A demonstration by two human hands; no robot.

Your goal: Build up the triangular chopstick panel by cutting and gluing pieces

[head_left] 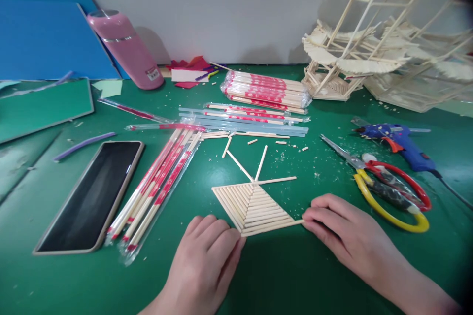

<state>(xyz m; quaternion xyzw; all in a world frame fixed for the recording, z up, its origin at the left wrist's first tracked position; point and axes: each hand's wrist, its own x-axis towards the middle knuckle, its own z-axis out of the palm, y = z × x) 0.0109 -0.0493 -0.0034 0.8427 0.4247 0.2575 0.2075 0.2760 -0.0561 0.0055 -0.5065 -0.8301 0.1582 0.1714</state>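
A flat web of pale wooden sticks (251, 206) lies on the green table, its lower part filled with sticks laid side by side and three bare spokes fanning out at the top. One stick (273, 228) runs along its near edge. My right hand (340, 226) pinches that stick's right end, which juts past the web. At the other end, my left hand (209, 256) is closed with its fingertips against the near left corner; what they grip there is partly hidden. Right of the web rest scissors (388, 182) with red and yellow handles.
A blue glue gun (399, 142) lies behind the scissors. Wrapped chopsticks (158, 182) and a phone (88, 197) are at left. Further back are glue sticks (258, 125), a chopstick bundle (266, 91), a pink bottle (127, 49) and a stick-built model (354, 54).
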